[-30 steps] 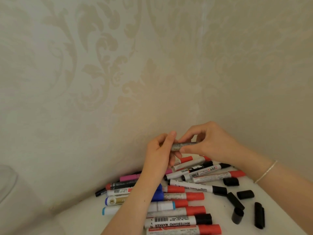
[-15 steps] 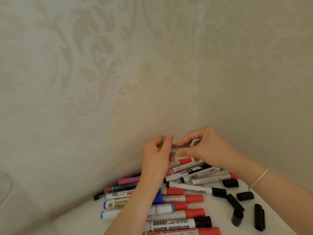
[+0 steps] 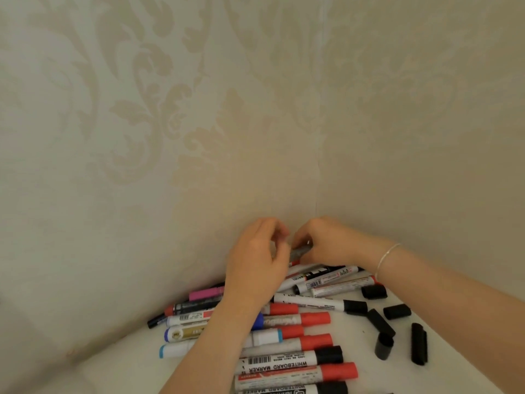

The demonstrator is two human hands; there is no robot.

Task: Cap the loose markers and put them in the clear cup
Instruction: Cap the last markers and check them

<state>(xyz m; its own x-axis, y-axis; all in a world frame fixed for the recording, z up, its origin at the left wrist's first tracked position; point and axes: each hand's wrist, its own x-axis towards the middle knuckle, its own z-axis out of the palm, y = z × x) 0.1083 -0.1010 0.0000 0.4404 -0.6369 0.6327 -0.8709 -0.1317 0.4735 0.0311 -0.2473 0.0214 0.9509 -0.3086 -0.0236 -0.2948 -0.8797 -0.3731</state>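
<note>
Both hands are up off the white tabletop (image 3: pixel 355 341), meeting just above the far end of the pile of markers (image 3: pixel 284 336) that lies in the corner where the two patterned walls (image 3: pixel 170 137) join. The right hand (image 3: pixel 326 240) has its fingers curled round a grey marker (image 3: pixel 300 250), gripping the barrel so it lies level, pointing across to the other hand. The left hand (image 3: pixel 255 260) has its fingertips drawn together at that marker's near end; I would guess it is pressing a cap home, but the end is hidden behind the fingers and I cannot tell whether a cap is between them. Holding it in the air like that lets both hands push against each other along the barrel. The grey barrel looks dull and speckled, unlike the smooth white printed barrels below it, most of which wear glossy red or black caps. One pink marker (image 3: pixel 206 294) lies near the wall. To the right of the pile, apart from it, lie several loose black caps (image 3: pixel 397 311), short ribbed tubes, one standing on end with its hollow mouth showing. A thin bracelet (image 3: pixel 387 257) circles the right wrist. The clear cup is not in view here.
</note>
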